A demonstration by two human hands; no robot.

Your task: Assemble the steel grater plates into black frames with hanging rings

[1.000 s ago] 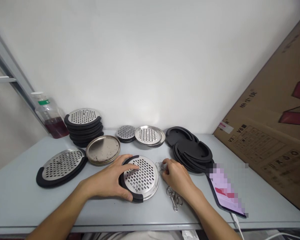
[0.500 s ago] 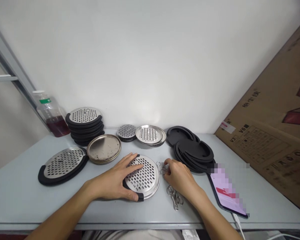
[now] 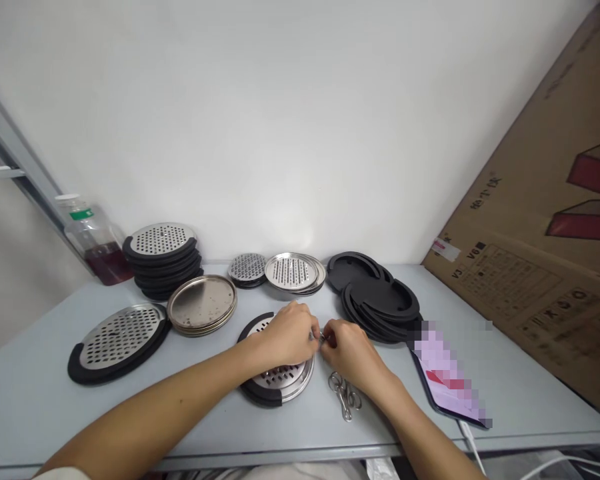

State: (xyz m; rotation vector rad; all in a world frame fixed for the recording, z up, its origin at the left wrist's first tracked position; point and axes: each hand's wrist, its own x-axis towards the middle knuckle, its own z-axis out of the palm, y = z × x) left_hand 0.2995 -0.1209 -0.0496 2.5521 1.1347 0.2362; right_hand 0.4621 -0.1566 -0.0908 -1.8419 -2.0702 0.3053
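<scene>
My left hand [image 3: 291, 335] reaches over a round perforated metal grater [image 3: 285, 377] with a black rim along its left side. Its fingers are pinched at a small metal ring clip [image 3: 322, 337] at the grater's right edge. From the other side my right hand [image 3: 351, 352] pinches the same clip. Fingers cover most of the clip. Just below the right hand lie several loose metal ring clips [image 3: 345, 399] in a small heap.
A stack of black-rimmed graters [image 3: 164, 259], another grater [image 3: 121, 341], metal lids [image 3: 203, 303], small discs [image 3: 248, 268] and perforated plates [image 3: 293, 272] stand left and behind. Black rims [image 3: 380, 300], a phone [image 3: 449, 377] and a cardboard box [image 3: 535, 267] are right. A bottle [image 3: 97, 247] is back left.
My left hand has left the grater's left side and moved right to meet the right hand. Both now pinch at the ring clip. The view has shifted slightly.
</scene>
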